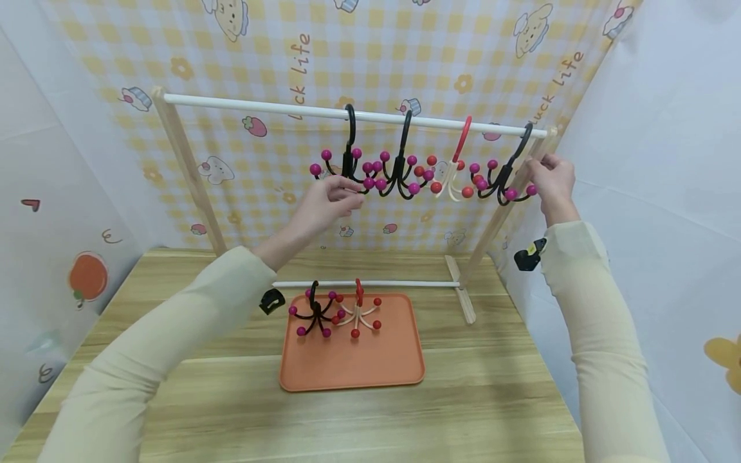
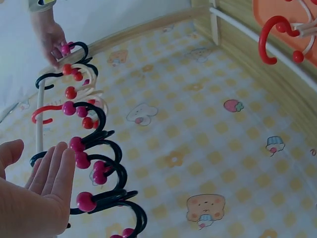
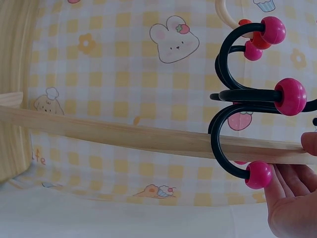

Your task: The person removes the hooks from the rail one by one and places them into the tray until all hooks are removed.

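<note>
Sleeves first, since they're closest to the head camera: two cream sleeves [image 1: 145, 360] coming in from the bottom corners, hands well apart; under them the wooden table [image 1: 492, 399], biggest thing here, with an orange tray [image 1: 353, 366] sitting in the middle of it; behind that a wooden rack [image 1: 185, 161] with a white rail [image 1: 260, 107] across the top and a checked cartoon backdrop [image 1: 405, 51] further back.

On the rail hang four multi-arm hooks; from left, a black hook with pink balls [image 1: 349, 161], a second black one [image 1: 399, 170] just beside it, a cream one with a red top loop [image 1: 457, 167], then the far-right black hook [image 1: 506, 173] near the rack's right post.

Left hand [image 1: 324, 206] is up at the leftmost hook, fingers loosely out, tips right by the pink balls; in the left wrist view the fingers [image 2: 52, 173] look straight and relaxed, not wrapped round anything; can't tell if they actually touch. Right hand [image 1: 552, 177] is at the far-right hook; fingers curled beside its outer pink ball; in the right wrist view the fingertips [image 3: 290, 183] sit right under the lowest ball; whether it's truly gripping, can't tell.

Smallest stuff: two more hooks on the tray's far end, a black one [image 1: 315, 315] and a red and cream one [image 1: 359, 312], touching each other.
</note>
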`<state>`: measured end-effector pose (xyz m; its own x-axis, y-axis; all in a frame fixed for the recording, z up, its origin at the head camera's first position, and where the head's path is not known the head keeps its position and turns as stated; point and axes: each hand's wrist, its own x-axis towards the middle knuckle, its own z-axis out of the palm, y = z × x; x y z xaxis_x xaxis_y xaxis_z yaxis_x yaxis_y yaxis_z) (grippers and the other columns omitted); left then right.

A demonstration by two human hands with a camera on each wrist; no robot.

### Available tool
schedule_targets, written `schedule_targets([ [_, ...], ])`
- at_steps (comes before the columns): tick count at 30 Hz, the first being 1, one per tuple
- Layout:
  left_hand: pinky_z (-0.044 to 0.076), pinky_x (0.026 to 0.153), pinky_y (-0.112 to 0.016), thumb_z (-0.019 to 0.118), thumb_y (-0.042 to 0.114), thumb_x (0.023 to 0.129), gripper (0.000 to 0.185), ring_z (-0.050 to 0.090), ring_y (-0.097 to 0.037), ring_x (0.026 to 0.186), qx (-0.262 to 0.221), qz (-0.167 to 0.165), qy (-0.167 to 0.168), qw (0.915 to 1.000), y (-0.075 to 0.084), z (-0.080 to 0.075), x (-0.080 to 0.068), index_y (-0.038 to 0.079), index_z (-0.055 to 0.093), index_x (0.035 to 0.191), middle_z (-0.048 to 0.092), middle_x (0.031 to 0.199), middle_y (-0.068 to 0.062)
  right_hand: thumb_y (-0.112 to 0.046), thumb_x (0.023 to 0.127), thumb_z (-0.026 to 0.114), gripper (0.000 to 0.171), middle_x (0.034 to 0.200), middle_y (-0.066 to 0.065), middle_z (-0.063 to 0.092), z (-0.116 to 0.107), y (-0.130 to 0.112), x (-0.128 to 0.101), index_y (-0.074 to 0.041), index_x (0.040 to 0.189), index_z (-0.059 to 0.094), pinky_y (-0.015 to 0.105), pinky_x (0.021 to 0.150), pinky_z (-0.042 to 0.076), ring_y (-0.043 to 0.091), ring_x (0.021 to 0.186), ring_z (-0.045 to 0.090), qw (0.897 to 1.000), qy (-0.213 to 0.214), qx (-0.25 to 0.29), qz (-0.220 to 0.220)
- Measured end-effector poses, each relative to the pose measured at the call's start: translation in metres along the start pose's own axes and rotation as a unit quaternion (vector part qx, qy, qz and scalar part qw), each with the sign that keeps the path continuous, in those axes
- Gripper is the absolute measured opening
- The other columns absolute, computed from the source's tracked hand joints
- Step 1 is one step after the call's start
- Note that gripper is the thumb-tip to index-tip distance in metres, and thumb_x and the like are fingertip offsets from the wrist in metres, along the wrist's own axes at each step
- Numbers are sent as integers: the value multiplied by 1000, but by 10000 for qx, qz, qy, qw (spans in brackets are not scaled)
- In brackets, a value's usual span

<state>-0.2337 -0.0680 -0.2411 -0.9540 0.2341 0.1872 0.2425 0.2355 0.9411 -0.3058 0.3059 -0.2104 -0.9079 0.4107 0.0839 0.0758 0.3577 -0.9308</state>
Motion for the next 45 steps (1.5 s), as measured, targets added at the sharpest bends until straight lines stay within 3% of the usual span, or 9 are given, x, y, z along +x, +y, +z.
schedule_targets([
  [9,47,79,-30,59,20,86,31,56,-15,94,-75,450,459,9979,23,-9,9,3,55,111,60,106,-6,-34,89,48,50,136,7,37,0,0,0,-12,133,40,34,97,30,22,118,38,10000,-19,-1,-5],
  [15,45,80,-24,59,21,86,31,54,-11,98,-85,601,916,9939,29,-15,18,4,54,111,60,108,-4,-35,89,48,49,135,7,37,-1,0,0,-12,133,41,35,97,30,21,117,38,10000,-4,-24,-32],
  [23,45,80,-21,59,15,86,30,54,-12,99,-367,512,1492,9868,27,-17,28,4,54,113,58,112,-5,-33,90,48,49,135,8,38,0,2,-1,-11,133,41,34,97,31,22,118,38,10000,-22,-18,-69],
  [31,46,77,-22,60,15,85,33,55,-11,97,-631,195,1738,9826,26,-18,40,3,53,115,57,113,-5,-37,88,51,50,134,6,40,-2,7,6,-14,131,43,36,97,31,21,119,39,9999,-23,-96,-67],
  [38,47,77,-24,61,16,85,33,55,-11,95,-452,40,1741,9837,24,-17,52,5,54,115,58,111,-5,-35,79,64,46,123,1,50,-10,44,59,-18,121,54,33,87,42,16,107,49,9990,-108,377,-190],
  [39,47,77,-24,61,16,85,33,55,-11,95,-402,28,1743,9839,23,-17,53,5,55,115,58,111,-5,-39,81,61,48,126,2,47,-8,45,61,-19,124,52,35,90,40,18,110,46,9997,-84,179,-168],
  [45,45,78,-20,60,22,85,34,54,-10,99,114,8,1742,9846,24,-16,59,6,56,116,58,112,-3,-40,75,67,51,123,-1,50,-13,86,122,-22,121,54,31,88,41,15,110,47,9982,-50,561,-199],
])
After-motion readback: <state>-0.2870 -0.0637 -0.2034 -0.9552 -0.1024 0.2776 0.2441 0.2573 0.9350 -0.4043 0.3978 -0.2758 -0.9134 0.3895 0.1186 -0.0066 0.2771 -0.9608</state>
